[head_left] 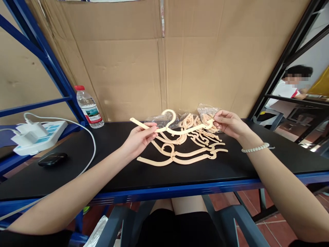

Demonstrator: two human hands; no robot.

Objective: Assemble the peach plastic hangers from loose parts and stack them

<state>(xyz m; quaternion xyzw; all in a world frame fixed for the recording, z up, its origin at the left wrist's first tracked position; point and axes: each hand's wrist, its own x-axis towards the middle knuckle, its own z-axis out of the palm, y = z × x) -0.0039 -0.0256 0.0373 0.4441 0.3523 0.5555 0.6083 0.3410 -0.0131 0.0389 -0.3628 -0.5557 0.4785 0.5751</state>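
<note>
A cream plastic folding clothes hanger [187,131] is held up over the black table, its hook [171,115] pointing upward and its arms spread sideways. My left hand [140,139] grips the left arm near the hook. At the other end, the thumb and fingers of my right hand [227,122] pinch the tip of the right arm. Below lie assembled hangers [191,160] of the same kind, overlapping on the tabletop. Behind the held hanger sits a pile of loose hanger parts [203,137], with more in clear plastic bags [207,110].
A water bottle [89,109] with a red cap stands at the back left. Nearby are a black mouse [52,159], a white power strip [55,135] with plugs, and a white cable [94,142]. Cardboard [123,68] rises behind the black table [272,164]. Another person [285,91] sits beyond the right frame.
</note>
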